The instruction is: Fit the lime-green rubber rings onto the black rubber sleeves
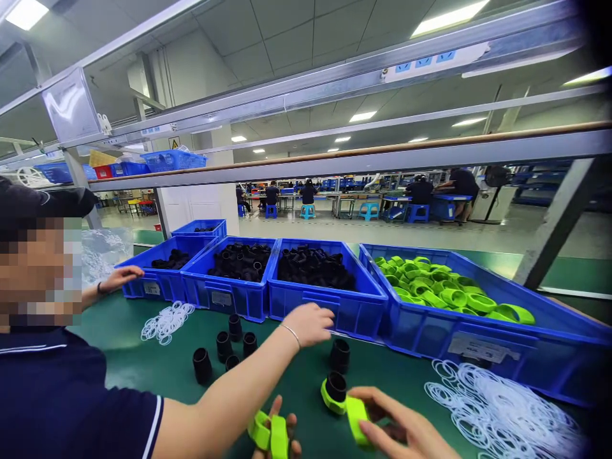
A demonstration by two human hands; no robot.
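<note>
Left hand (275, 433) at the bottom edge, fingers curled shut around green rings (268, 435); right hand (401, 428) beside it, fingers pinched closed on another green ring (356, 417). Just beyond the right fingertips, touching that ring: a black sleeve (335, 386) seated in a green collar (329, 398) on the desk (296, 389). Judged best practice: ring kept square to the sleeve mouth, pressed down evenly, spare rings held clear in the left palm. A co-worker's hand (308, 324) reaching across, above both sets of fingers, near a lone black sleeve (340, 356). Further left of the fingers: a cluster of black sleeves (224, 350) standing upright, then a heap of white O-rings (166, 322). Right of the right fingers: a larger spread of white O-rings (497, 408). Beyond the fingers, a row of blue bins: right bin (478, 347) holding green rings, middle bins (329, 306) filled with black sleeves, far-left bin (157, 280) sparsely filled with black parts, under the co-worker's other hand (119, 278).
</note>
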